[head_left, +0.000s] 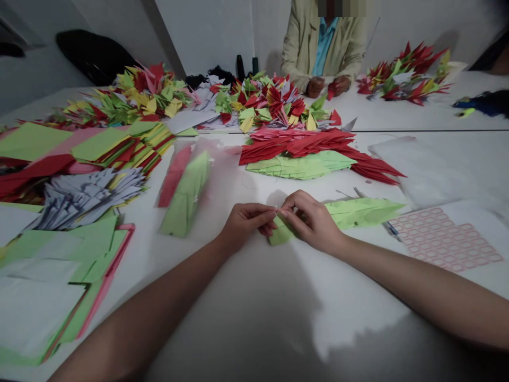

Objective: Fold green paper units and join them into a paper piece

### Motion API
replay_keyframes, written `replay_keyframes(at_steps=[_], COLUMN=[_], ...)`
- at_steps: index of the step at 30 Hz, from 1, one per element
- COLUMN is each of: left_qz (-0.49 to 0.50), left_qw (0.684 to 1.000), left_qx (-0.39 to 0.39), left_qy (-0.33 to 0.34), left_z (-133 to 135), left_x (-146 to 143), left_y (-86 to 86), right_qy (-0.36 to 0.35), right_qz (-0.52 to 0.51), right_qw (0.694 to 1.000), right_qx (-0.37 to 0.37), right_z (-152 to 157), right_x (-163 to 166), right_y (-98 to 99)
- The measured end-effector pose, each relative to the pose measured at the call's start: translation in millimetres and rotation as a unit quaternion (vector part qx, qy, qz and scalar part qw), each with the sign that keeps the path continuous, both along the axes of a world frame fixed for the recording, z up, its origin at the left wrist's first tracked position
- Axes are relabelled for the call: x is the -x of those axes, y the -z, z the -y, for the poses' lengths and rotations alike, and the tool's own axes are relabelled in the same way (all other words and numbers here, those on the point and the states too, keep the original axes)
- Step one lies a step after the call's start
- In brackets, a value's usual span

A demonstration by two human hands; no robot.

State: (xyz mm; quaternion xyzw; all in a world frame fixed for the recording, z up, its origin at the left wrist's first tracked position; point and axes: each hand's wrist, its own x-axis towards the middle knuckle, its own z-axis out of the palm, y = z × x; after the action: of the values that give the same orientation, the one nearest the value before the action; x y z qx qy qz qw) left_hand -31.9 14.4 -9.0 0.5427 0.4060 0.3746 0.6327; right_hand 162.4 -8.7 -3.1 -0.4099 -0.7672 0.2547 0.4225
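My left hand (247,225) and my right hand (312,218) meet above the white table, their fingertips pinched together. Something small and pale shows between them, too tiny to name. Under and behind my right hand lies a row of folded light-green paper pieces (363,212), partly hidden by it. To the left of my left hand, a clear plastic bag (220,180) lies by folded green paper (189,196) and red paper (175,175). Beyond my hands rest a stack of folded green papers (302,165) and folded red papers (318,142).
Piles of colourful folded paper (274,101) line the back. Green paper sheets (95,249) and stacked cut papers (107,148) fill the left. At right are a sheet of red-bordered labels (445,236) and clear plastic (449,164). Opposite sits a person (294,53) holding red paper.
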Motion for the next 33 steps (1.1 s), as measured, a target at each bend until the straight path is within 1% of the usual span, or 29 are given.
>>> replay_keyframes(at_steps=[4, 8, 12, 17, 19, 22, 27, 30, 33], left_qz=[-0.014, -0.024, -0.020, -0.007, -0.005, -0.006, -0.025, -0.042, -0.049], left_qw=[0.999, 0.999, 0.999, 1.000, 1.000, 1.000, 0.999, 0.998, 0.997], left_qx=[-0.030, -0.037, -0.038, -0.023, -0.021, -0.023, -0.043, -0.051, -0.055], left_qy=[-0.031, -0.028, -0.007, -0.019, -0.022, -0.019, -0.022, -0.021, -0.006], left_z=[1.0, 4.9, 6.2, 4.1, 3.7, 3.9, 3.6, 2.9, 2.8], left_x=[-2.7, -6.4, -7.0, -6.1, -6.2, -6.4, -5.8, -5.1, -4.6], left_y=[5.0, 5.1, 1.9, 0.8, 1.0, 0.9, -0.1, -1.1, -1.6], right_qy=[-0.022, -0.010, -0.009, -0.020, -0.016, -0.005, -0.017, -0.001, 0.018], right_qz=[0.018, 0.025, 0.010, -0.016, -0.027, -0.035, -0.030, -0.035, -0.040], right_qw=[0.998, 0.997, 0.998, 0.999, 0.998, 0.997, 0.997, 0.999, 0.999], right_qx=[-0.060, -0.075, -0.053, 0.038, 0.056, 0.062, 0.066, 0.040, 0.015], right_z=[3.3, 4.4, 3.5, 2.0, 1.3, 0.7, 2.2, 3.4, 3.4], right_x=[0.2, -1.1, -0.6, 0.3, -0.1, -0.5, 0.6, 1.2, 0.8], right_y=[-0.9, -1.6, -2.1, 0.2, 1.8, 3.6, 3.6, 3.6, 4.3])
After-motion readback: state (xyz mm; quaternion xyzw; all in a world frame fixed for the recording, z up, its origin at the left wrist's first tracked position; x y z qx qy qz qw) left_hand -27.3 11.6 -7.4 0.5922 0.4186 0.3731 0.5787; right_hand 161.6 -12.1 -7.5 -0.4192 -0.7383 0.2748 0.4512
